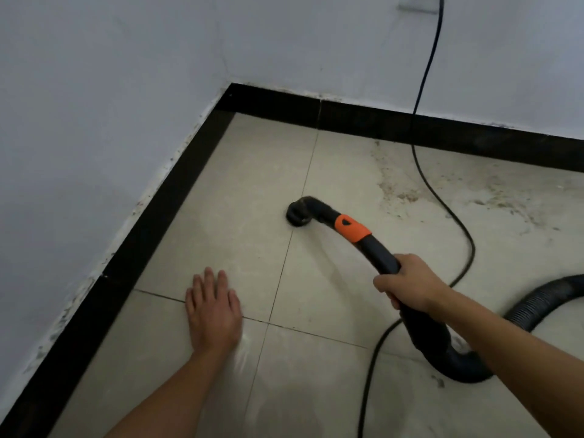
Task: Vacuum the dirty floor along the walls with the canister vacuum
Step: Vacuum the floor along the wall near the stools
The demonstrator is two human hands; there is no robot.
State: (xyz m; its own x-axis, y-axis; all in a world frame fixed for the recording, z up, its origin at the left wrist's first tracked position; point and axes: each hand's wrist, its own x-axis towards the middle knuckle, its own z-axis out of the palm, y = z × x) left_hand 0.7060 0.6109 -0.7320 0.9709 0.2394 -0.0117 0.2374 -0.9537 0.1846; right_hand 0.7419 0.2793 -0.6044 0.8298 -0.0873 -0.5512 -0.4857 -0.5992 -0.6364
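Note:
My right hand grips the curved black vacuum handle, which has an orange band. The round black nozzle at its tip sits on the beige tiled floor near the room corner. My left hand lies flat on the tiles with straight fingers, left of the nozzle and closer to me. A ribbed black hose runs from the handle off to the right. Brownish dirt is spread along the back wall to the right of the nozzle. The canister itself is out of view.
Black baseboards run along the left and back white walls and meet in the corner. A black power cord drops from a wall socket, crosses the dirty tiles and loops under the hose toward me.

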